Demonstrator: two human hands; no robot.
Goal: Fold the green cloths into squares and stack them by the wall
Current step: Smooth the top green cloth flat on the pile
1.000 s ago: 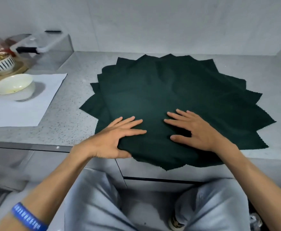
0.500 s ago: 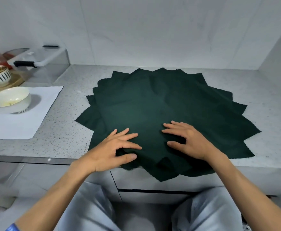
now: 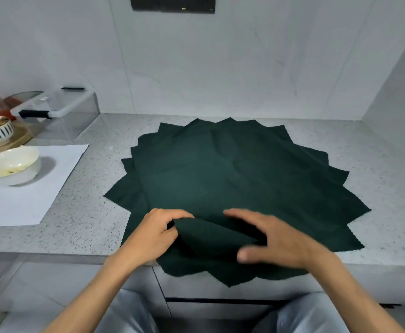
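Starting: cloths (image 3: 232, 179) fanned unfolded on surface (image 3: 81, 212), none stacked by wall (image 3: 220, 68); left hand (image 3: 152, 234) pinching top cloth's near edge, right hand (image 3: 276, 241) half-open, grip unclear.

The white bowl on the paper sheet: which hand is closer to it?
Left. The left hand pinches the top cloth right of the white bowl; the right hand lies farther right, across that fold.

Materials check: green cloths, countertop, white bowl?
Green cloths: thin matte woven fabric, likely microfibre; zigzag pinked edges, soft creases.
Countertop: speckled grey stone or quartz composite, low sheen.
White bowl: glossy, probably glazed ceramic; could be melamine.
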